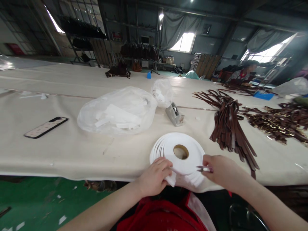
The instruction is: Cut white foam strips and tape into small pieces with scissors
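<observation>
A stack of white tape rolls (179, 150) with a brown cardboard core lies flat at the near edge of the cream-covered table (72, 144). My left hand (155, 176) is curled against the stack's near left side, its fingers pinching a loose white strip. My right hand (220, 171) rests at the stack's right side, fingers closed on a small metal tool (202, 168), perhaps small scissors, whose tip touches the white tape.
A clear plastic bag of white pieces (117, 110) and a tape dispenser (175, 114) lie beyond the rolls. Several brown leather straps (228, 123) and buckled straps (276, 122) spread to the right. A phone (45, 127) lies at left. Another person (245, 72) sits far right.
</observation>
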The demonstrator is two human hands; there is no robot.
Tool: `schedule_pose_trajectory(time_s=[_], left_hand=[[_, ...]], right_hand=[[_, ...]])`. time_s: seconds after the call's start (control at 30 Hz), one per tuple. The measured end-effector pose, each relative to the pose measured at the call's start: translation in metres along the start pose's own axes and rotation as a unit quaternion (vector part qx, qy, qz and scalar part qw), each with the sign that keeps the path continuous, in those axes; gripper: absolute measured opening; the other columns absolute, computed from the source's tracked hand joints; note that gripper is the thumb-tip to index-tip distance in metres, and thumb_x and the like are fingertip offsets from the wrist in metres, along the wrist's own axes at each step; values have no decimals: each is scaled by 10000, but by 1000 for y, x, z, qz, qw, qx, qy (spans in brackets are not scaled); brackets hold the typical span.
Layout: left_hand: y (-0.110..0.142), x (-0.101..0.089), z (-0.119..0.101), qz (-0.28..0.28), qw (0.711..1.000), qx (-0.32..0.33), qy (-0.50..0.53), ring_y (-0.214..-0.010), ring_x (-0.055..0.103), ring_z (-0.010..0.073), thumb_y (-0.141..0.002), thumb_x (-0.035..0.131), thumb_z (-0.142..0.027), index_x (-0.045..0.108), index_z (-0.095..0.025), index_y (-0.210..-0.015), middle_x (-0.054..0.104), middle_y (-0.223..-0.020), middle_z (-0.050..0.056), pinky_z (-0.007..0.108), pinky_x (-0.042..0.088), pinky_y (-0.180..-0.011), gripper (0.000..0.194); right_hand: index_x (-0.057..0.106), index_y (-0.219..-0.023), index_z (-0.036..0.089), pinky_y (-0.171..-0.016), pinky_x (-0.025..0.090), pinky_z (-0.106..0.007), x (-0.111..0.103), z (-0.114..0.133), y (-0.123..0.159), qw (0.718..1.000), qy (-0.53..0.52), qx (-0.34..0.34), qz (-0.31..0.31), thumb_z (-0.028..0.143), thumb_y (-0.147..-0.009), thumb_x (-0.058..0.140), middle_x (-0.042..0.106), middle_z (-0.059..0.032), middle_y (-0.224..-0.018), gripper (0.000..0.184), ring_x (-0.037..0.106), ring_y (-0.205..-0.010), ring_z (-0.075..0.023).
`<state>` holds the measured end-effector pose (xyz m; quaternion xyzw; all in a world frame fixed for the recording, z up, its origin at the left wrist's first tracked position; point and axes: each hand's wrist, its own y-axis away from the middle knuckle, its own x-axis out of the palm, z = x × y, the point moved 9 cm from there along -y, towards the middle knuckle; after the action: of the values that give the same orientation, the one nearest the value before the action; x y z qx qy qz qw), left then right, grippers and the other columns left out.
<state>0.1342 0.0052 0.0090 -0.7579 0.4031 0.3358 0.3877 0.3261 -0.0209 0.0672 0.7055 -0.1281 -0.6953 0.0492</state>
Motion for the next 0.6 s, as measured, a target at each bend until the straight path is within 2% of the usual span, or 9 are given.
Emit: schedule_pose_trajectory(time_s=[0.1,0.17,0.23,0.3,0.37,0.47,0.53,0.6], left_hand=[[5,-4,2,-10,1000,-13,-2,-1124,504,215,-725,609,-121,597,-205,-937,580,-1133,61,422,299,-1121,228],[5,-5,3,-3,1000,-19,3,-1089,527,204,-728,601,-132,581,-213,-936,598,-1104,48,425,272,-1134,224],[5,-4,6,14,999,-35,9,-1038,554,191,-722,596,-143,560,-220,-937,621,-1039,31,425,251,-1143,231],[6,-2,11,32,998,-58,8,-988,573,184,-701,596,-150,540,-223,-932,630,-965,18,423,247,-1145,249],[10,-1,17,36,996,-86,1,-955,586,187,-692,588,-158,518,-222,-949,629,-932,20,426,253,-1143,275],[14,-1,25,21,994,-111,-14,-988,587,209,-712,564,-164,454,-213,-1137,637,-1014,50,452,255,-1141,441],[15,1,26,26,993,-108,-35,-1069,563,234,-729,571,-178,376,-198,-1271,618,-1128,84,465,252,-1140,577],[13,5,27,51,992,-100,-66,-1132,529,256,-749,585,-202,363,-186,-1309,588,-1194,107,472,257,-1133,602]], right_hand=[[624,-860,209,-531,327,-279,-16,-65,-26,992,-20,94,-78,397,-824,572,710,-61,-726,199,646,-638,-224],[628,-885,184,-561,372,-280,-8,-100,-45,982,-58,138,-114,446,-830,568,719,-96,-800,274,666,-704,-241],[632,-941,153,-594,416,-288,9,-119,-62,978,-71,150,-126,440,-881,505,724,-132,-871,320,681,-775,-255],[639,-954,136,-646,456,-298,25,-123,-75,979,-80,137,-130,402,-924,444,725,-142,-897,331,685,-813,-252],[648,-958,125,-762,476,-339,30,-116,-80,980,-78,114,-142,372,-938,426,716,-162,-954,333,672,-905,-275],[616,-1081,86,-972,404,-429,19,-88,-74,975,-72,74,-199,373,-937,437,643,-209,-1150,368,578,-1117,-320],[577,-1154,96,-1020,382,-431,11,-52,-61,967,-99,3,-235,406,-935,445,621,-186,-1194,402,557,-1139,-297],[560,-1206,133,-1048,377,-414,18,-5,-49,964,-131,-98,-207,415,-915,480,605,-154,-1247,412,529,-1187,-272]])
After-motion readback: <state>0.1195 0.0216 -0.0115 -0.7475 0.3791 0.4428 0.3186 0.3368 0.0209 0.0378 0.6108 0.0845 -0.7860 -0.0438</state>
